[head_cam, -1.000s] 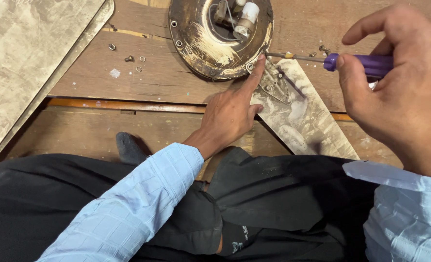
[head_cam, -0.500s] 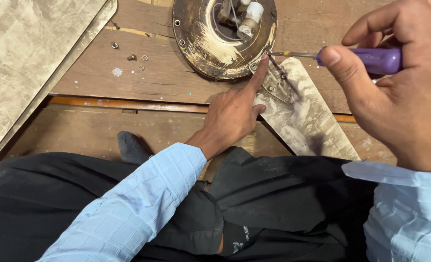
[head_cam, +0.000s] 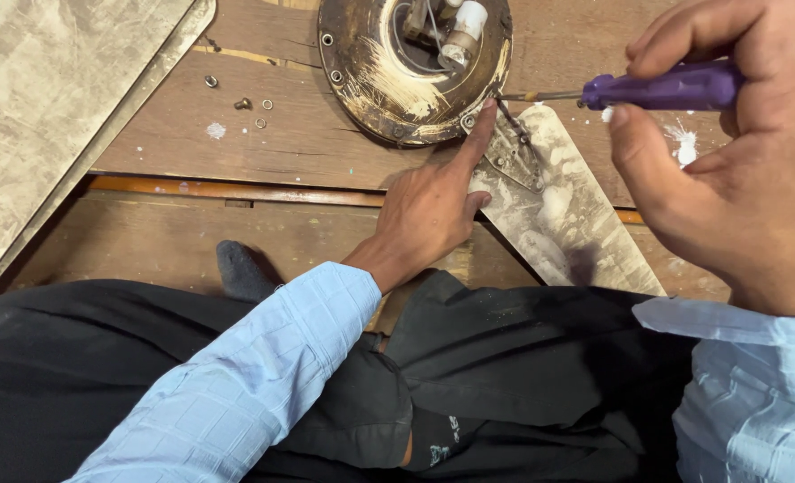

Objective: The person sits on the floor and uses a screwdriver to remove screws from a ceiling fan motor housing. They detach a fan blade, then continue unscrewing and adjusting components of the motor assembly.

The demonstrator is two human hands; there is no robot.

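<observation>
While the loose screws and washers are lying unguarded on the wooden boards at your left, your left hand is pressing one extended fingertip against the round motor housing, holding nothing. Your right hand is gripping the purple-handled screwdriver, its tip sitting at the blade bracket beside that finger, so a slipping tip is risking a jab, or scattering the small parts.

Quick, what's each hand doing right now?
Left hand: holds nothing, forefinger pressed at round rusty metal disc rim.
Right hand: closed on purple-handled screwdriver.

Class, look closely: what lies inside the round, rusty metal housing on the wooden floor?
Inside the round housing sit a white cylindrical part and thin wires. The frame's top edge cuts off the rest, so the far side stays unseen.
</observation>
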